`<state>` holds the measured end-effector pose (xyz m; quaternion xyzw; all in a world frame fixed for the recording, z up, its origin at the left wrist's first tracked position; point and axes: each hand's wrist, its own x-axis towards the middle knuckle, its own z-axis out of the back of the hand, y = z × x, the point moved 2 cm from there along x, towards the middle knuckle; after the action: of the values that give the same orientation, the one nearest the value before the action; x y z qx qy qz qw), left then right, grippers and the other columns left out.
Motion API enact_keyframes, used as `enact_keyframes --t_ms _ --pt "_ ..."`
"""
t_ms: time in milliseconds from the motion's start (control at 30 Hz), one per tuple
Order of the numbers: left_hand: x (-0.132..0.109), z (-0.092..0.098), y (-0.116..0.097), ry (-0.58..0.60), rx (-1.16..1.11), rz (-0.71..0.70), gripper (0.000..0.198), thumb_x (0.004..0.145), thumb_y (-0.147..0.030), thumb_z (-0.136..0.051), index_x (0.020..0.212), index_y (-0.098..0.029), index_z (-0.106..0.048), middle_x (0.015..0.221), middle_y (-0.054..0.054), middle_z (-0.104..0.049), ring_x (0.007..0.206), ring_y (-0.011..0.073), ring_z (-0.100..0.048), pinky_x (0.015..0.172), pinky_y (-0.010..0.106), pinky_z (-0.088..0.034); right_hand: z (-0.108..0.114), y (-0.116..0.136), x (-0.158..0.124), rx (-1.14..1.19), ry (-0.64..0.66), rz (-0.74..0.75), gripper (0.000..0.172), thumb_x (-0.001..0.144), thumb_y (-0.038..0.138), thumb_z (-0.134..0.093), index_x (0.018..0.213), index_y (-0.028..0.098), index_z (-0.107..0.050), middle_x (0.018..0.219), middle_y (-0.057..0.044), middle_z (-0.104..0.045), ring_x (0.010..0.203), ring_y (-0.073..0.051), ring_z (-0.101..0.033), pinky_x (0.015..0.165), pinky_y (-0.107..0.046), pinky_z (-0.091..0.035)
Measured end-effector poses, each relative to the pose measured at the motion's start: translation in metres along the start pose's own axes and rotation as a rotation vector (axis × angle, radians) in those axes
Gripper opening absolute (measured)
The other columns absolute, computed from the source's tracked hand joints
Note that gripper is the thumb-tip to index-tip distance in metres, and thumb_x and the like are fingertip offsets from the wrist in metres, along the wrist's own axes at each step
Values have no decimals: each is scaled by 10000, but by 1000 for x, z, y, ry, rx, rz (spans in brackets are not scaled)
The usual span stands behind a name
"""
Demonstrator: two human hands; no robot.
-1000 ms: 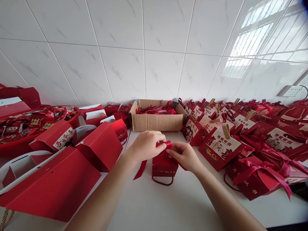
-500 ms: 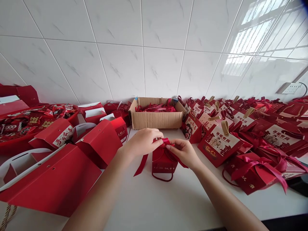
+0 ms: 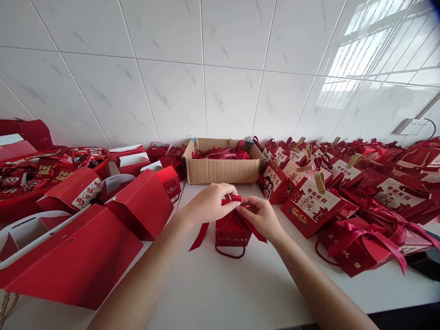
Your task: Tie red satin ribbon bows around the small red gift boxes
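A small red gift box stands on the white table in front of me, its cord handle hanging toward me. Across its top runs a red ribbon, whose tails hang down on both sides. My left hand pinches a loop of the ribbon above the box lid. Close beside it, my right hand has thumb and forefinger closed on the ribbon at the middle of the lid. The fingers partly hide the ribbon where it crosses.
Behind the box, a cardboard carton of ribbons stands against the tiled wall. Open red boxes and a red basin of wrapped sweets are at left. Decorated boxes crowd the right, some with tied bows.
My left fingers have shifted slightly on the ribbon loop, which now looks smaller and flatter between the hands. The view has moved a little; the box stays in place.
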<state>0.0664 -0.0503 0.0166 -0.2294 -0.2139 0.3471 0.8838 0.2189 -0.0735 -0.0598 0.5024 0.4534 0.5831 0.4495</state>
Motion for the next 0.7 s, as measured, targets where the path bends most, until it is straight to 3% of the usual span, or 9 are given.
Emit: enact_keyframes --t_ms 233,467,567,700 --pt "1 -1 0 -35 60 8 168 826 -324 -495 772 -201 -596 787 -6 -636 696 138 -548 596 238 -395 1 2 -2 -17 -22 -27 382 732 518 -628 896 173 -619 726 -43 -649 615 -162 -595 511 -263 -462" --pt "-1 3 1 -17 62 21 181 823 -364 -498 792 -205 -579 821 2 -630 758 157 -559 649 255 -413 2 -4 1 -23 -42 -18 391 673 520 -685 835 166 -646 718 -46 -654 625 -172 -598 519 -272 -468" --pt "-3 9 13 5 75 65 218 789 -440 -533 821 -225 -556 910 -2 -617 857 181 -562 696 270 -426 2 -7 1 65 -33 -23 335 675 468 -709 813 171 -641 722 -38 -666 605 -156 -600 528 -262 -469" --pt "-2 8 46 53 99 231 345 750 -537 -537 918 -236 -522 1071 35 -578 946 217 -552 730 298 -433 2 -6 0 168 13 -1 242 706 402 -707 800 192 -633 757 -18 -679 653 -142 -625 575 -236 -483"
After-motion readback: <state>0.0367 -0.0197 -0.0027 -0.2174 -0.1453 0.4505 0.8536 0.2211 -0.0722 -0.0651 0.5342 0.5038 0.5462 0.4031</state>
